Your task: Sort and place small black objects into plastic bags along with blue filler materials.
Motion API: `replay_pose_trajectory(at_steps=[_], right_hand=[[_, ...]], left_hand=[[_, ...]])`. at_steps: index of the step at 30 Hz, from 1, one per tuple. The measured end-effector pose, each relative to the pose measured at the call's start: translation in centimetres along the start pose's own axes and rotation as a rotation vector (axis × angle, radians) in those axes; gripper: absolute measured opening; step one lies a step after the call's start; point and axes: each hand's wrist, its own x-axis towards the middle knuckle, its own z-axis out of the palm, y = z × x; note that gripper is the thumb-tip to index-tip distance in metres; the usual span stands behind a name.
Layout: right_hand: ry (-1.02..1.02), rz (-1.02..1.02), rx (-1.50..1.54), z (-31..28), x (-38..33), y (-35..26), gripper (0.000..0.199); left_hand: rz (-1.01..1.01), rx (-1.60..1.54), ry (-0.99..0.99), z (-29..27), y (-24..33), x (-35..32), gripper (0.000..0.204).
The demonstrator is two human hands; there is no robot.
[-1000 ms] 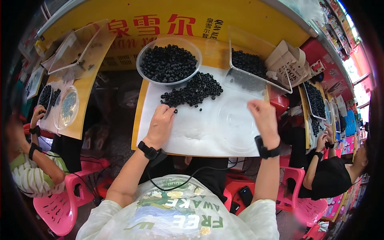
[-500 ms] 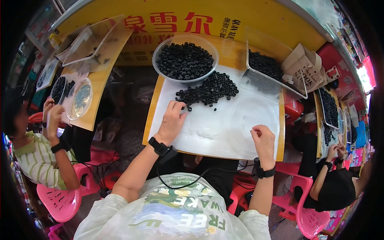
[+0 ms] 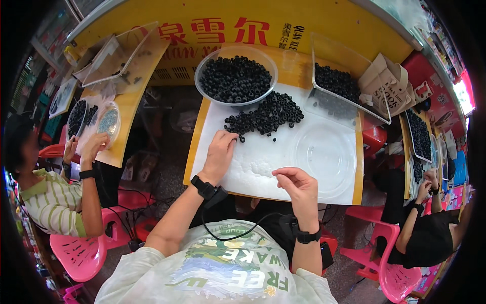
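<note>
Down on the white mat [image 3: 263,162], the left hand [image 3: 218,154] lies flat, fingers curled loosely — tips touching the near fringe of the heap of black beads [image 3: 266,117], nothing clearly gripped. That heap sits toward the table's far edge, just before the round bowl [image 3: 236,79] of beads. Near the table's front edge the right hand [image 3: 298,186] hovers, thumb and fingertips pinched together — whether on a bead, I cannot tell.

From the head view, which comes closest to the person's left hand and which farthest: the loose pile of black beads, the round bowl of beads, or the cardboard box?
Measured from the left hand:
1. The loose pile of black beads, just ahead, at the fingertips on the white mat.
2. The round bowl of beads, farther forward, behind the pile.
3. The cardboard box, far off to the right at the table's corner.
</note>
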Motion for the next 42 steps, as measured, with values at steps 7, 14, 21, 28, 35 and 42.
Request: replay_pose_trajectory(at_steps=[7, 14, 21, 28, 35, 42], right_hand=[[-0.034, 0.03, -0.052, 1.9, 0.9, 1.1, 0.015], [-0.026, 0.023, -0.078, 2.1, 0.6, 1.8, 0.014], [-0.013, 0.026, -0.138, 2.3, 0.9, 2.0, 0.014], [-0.004, 0.027, -0.105, 3.1, 1.3, 2.4, 0.015], [0.007, -0.106, -0.292, 3.7, 1.8, 2.2, 0.015], [0.049, -0.271, -0.402, 4.6, 1.8, 1.8, 0.014]], left_hand=[[-0.215, -0.191, -0.032, -0.8, 0.9, -1.1, 0.021], [-0.072, -0.066, -0.143, 0.2, 0.5, -1.3, 0.02], [-0.3, -0.402, -0.223, -0.4, 1.4, -1.8, 0.023], [-0.924, -1.323, -0.249, -2.7, 2.2, -1.4, 0.024], [-0.929, -1.424, -0.312, -2.3, 3.0, -2.6, 0.019], [-0.867, -1.344, -0.32, -2.7, 4.1, -2.4, 0.022]])
